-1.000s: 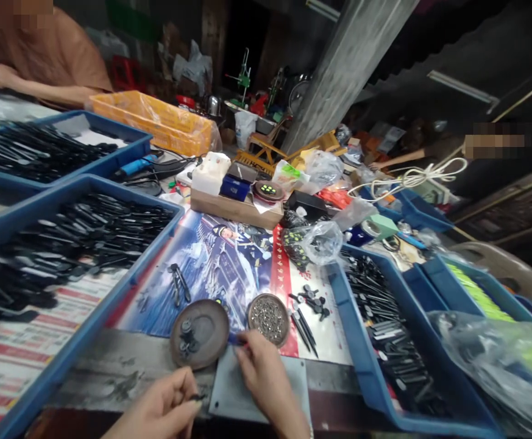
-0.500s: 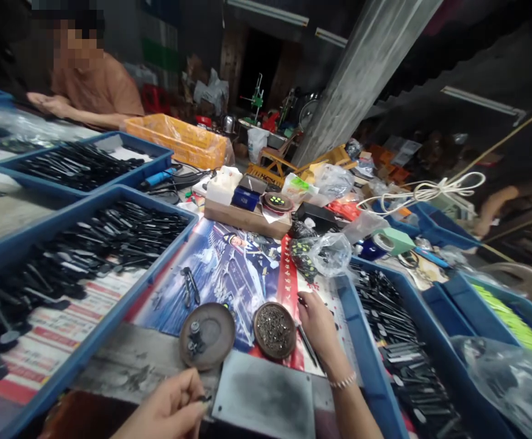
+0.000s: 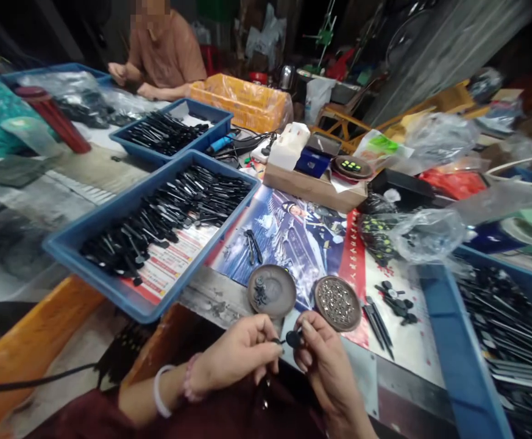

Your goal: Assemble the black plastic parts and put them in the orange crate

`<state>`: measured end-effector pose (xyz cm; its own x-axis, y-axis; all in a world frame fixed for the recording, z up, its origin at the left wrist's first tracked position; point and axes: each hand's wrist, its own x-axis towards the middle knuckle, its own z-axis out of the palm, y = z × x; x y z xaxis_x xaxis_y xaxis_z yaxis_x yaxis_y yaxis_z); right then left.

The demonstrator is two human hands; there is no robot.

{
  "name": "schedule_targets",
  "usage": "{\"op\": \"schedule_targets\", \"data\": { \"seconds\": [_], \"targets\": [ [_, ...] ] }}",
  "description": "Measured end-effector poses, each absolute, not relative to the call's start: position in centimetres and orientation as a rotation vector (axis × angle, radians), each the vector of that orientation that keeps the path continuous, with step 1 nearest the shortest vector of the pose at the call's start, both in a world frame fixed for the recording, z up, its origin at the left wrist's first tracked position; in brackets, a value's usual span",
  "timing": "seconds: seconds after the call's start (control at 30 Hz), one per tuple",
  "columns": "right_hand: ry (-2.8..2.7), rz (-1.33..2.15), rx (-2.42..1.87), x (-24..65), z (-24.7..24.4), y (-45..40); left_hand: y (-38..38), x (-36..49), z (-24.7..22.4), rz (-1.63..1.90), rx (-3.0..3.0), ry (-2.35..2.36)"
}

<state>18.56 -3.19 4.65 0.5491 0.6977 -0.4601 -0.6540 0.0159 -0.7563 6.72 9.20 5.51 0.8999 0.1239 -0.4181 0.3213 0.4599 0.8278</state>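
Observation:
My left hand [image 3: 247,350] pinches a small dark part near the table's front edge. Facing it, my right hand [image 3: 323,356] holds a round black piece [image 3: 294,338] between thumb and fingers; the two parts meet or nearly meet. Just beyond my hands are a brown dish [image 3: 277,289] with small dark parts and another dish [image 3: 337,303] full of small metal pieces. Pliers [image 3: 252,246] lie on the printed poster [image 3: 293,244]. Black rods [image 3: 378,326] and several round-headed black pieces [image 3: 398,302] lie right of the dishes.
Blue trays of black parts stand at left [image 3: 151,311] and right [image 3: 467,341]. A wooden box [image 3: 311,188], plastic bags [image 3: 430,235] and an orange crate [image 3: 242,103] stand farther back. Another person [image 3: 169,55] sits across the table at the back left.
The view has turned left. My right hand has come back from beside the metal-piece dish to meet my left hand, now with a round black piece in it.

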Motion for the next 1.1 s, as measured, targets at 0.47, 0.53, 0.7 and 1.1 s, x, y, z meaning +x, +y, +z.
{"op": "schedule_targets", "data": {
  "seconds": [0.47, 0.53, 0.7, 1.1],
  "targets": [
    [-0.038, 1.037, -1.129, 17.5, 4.8, -2.5, 9.5, 5.5, 5.3, -0.077, 0.993, 0.447],
    [-0.066, 1.038, -1.130, 17.5, 4.7, -2.6, 9.5, 5.5, 5.3, -0.079, 0.988, 0.452],
    [-0.210, 1.004, -1.255, 16.8, 5.1, -2.9, 9.4, 5.5, 5.3, -0.083, 0.978, 0.450],
    [-0.353, 0.961, -1.426, 15.4, 3.7, -3.3, 8.6, 4.9, 5.0, -0.040, 1.312, 0.415]
  ]
}}
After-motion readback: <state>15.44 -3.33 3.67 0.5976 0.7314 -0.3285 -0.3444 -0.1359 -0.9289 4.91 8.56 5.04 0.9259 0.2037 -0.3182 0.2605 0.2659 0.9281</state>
